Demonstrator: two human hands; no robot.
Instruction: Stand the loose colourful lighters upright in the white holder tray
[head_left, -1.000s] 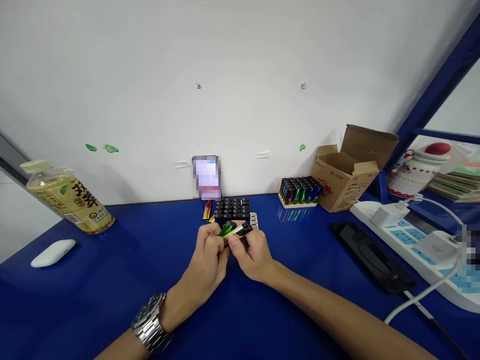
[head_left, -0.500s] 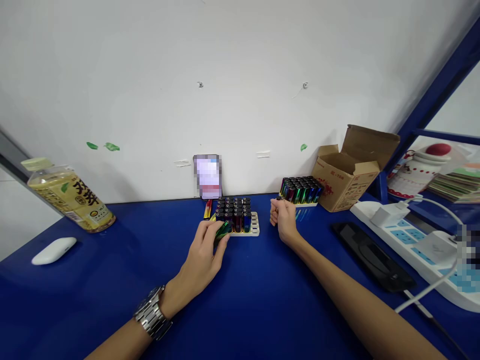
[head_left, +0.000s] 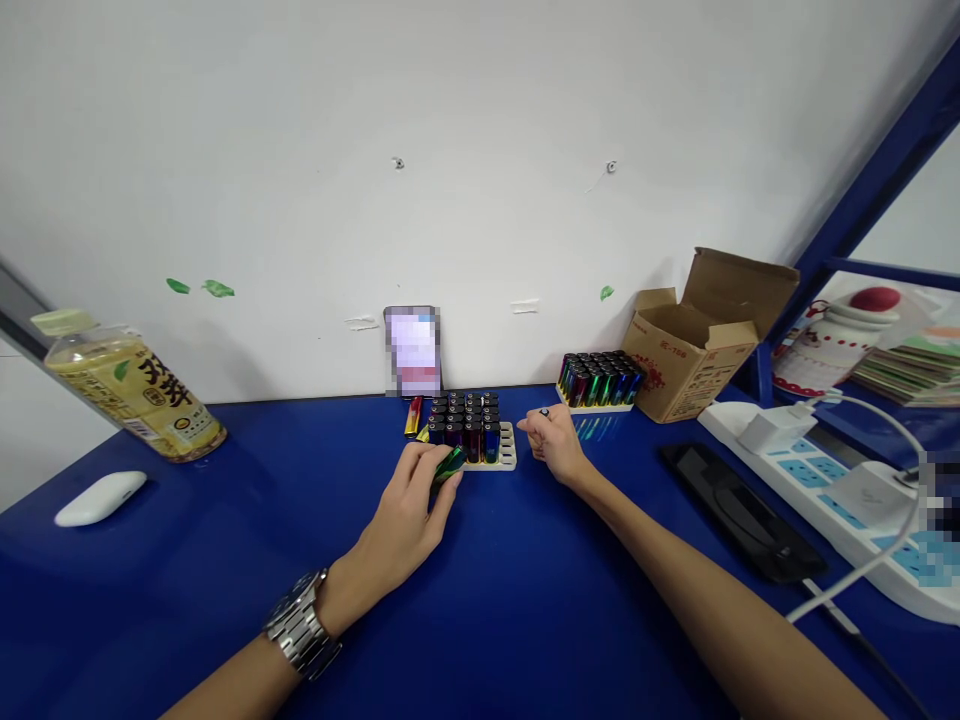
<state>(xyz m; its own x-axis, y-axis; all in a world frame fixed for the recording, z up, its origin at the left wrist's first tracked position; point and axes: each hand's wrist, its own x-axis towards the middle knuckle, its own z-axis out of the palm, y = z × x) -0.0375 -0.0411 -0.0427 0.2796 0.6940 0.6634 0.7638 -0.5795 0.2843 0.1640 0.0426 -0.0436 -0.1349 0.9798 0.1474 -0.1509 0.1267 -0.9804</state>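
Observation:
My left hand [head_left: 411, 495], a metal-band watch on its wrist, is closed on a green battery [head_left: 451, 464] that tilts at the front left of a white tray [head_left: 508, 461]. Upright batteries [head_left: 472, 440] with black tops and shiny coloured sides stand in rows in this tray, and its right-hand column shows open slots. To the right of the tray, my right hand [head_left: 559, 445] is curled around a battery [head_left: 544, 411], of which only the dark end shows. A red and gold battery [head_left: 414, 417] lies on the table behind my left hand, with a yellow one partly hidden nearby.
A second tray of upright batteries [head_left: 600, 380] stands beside an open cardboard box [head_left: 694, 350]. A phone [head_left: 415, 350] leans against the wall. At right lie a black phone [head_left: 739, 510] and a power strip [head_left: 832, 480]; at left, a bottle [head_left: 135, 385] and a white case [head_left: 101, 499].
My right hand has moved left, away from the second tray and closer to the near tray. The left hand stays at the tray's front with its green battery.

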